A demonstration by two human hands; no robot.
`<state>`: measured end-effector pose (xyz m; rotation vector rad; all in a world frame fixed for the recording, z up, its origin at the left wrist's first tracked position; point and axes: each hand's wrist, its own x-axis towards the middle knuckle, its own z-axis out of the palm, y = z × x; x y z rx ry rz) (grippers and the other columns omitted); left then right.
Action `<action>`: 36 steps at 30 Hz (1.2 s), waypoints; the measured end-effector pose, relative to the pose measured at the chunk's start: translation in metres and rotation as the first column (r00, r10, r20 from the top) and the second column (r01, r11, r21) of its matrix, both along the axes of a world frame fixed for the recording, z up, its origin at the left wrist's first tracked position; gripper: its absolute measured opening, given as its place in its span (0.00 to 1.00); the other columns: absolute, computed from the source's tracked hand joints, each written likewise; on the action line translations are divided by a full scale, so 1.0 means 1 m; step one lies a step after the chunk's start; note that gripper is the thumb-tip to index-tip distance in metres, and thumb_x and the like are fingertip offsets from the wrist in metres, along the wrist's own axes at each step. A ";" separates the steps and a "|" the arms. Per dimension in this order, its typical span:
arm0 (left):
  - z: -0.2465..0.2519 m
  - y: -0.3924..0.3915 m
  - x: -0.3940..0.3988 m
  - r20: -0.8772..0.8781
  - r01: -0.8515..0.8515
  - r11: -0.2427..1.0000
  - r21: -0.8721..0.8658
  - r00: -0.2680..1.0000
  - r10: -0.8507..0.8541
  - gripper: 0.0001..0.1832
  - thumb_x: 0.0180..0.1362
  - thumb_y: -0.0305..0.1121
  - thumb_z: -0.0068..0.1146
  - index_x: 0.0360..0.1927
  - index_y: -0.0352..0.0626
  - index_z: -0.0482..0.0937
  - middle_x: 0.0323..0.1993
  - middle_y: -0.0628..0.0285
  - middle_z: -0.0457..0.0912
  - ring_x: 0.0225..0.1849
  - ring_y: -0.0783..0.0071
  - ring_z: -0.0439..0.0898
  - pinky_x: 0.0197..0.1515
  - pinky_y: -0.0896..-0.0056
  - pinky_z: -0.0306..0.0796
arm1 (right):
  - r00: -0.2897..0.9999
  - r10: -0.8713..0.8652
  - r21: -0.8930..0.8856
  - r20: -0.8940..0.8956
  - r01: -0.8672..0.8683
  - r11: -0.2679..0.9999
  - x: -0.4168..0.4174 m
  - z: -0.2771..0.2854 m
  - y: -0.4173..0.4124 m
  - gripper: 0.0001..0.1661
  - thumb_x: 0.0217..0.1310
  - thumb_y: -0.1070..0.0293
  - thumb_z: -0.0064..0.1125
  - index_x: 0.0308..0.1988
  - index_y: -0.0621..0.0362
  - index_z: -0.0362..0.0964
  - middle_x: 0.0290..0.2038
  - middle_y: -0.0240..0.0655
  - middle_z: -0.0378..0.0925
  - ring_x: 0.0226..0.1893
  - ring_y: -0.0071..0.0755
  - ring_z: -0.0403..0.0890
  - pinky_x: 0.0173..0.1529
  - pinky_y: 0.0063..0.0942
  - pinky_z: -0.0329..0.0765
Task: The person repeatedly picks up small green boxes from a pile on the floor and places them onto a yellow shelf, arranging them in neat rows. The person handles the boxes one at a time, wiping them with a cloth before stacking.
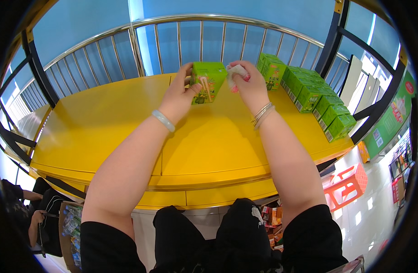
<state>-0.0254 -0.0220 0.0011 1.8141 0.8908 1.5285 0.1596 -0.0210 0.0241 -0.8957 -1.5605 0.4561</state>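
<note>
My left hand (182, 89) is closed around the side of a green drink carton (214, 73), its thumb on the printed front. A wrapped straw (205, 89) runs down that front. To the right of the carton, my right hand (251, 80) pinches a crumpled white and pink cloth or tissue (237, 72) close to the carton's edge. Both hands are over the far part of a yellow shelf (209, 143). Upright green cartons (274, 73) stand just beyond my right hand. Several more green cartons (306, 95) are lined up along the shelf's right side.
A steel railing (202, 20) runs behind the shelf, with black posts (38, 75) at its ends. On the floor are a pink plastic stool (354, 186) at right and a cardboard box (64, 235) of plastic bottles at left. A person (35, 211) sits at far left.
</note>
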 end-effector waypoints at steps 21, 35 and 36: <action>0.022 -0.020 -0.008 0.467 0.550 0.713 -0.435 0.815 -0.344 0.26 0.53 0.22 0.30 0.58 0.49 0.62 0.51 0.59 0.68 0.51 0.68 0.69 0.53 0.74 0.65 | 0.754 0.655 -0.418 -0.034 -0.606 0.676 -0.008 -0.007 -0.008 0.39 0.46 0.59 0.65 0.56 0.58 0.57 0.44 0.36 0.71 0.43 0.27 0.72 0.46 0.23 0.71; 0.005 0.000 -0.006 0.268 0.249 0.890 -0.382 0.951 -0.152 0.16 0.58 0.26 0.38 0.50 0.45 0.66 0.42 0.60 0.72 0.42 0.71 0.73 0.42 0.75 0.70 | 0.901 0.423 -0.344 0.101 -0.367 0.864 -0.015 -0.006 -0.010 0.22 0.46 0.70 0.62 0.44 0.60 0.68 0.35 0.34 0.75 0.35 0.25 0.75 0.40 0.22 0.72; 0.000 0.009 -0.010 0.222 0.207 0.910 -0.359 0.966 -0.132 0.15 0.58 0.25 0.38 0.50 0.44 0.66 0.41 0.60 0.72 0.42 0.71 0.73 0.42 0.76 0.69 | 0.906 0.408 -0.342 0.110 -0.351 0.872 -0.016 -0.006 -0.011 0.22 0.46 0.70 0.62 0.45 0.60 0.68 0.35 0.33 0.75 0.35 0.24 0.75 0.40 0.22 0.72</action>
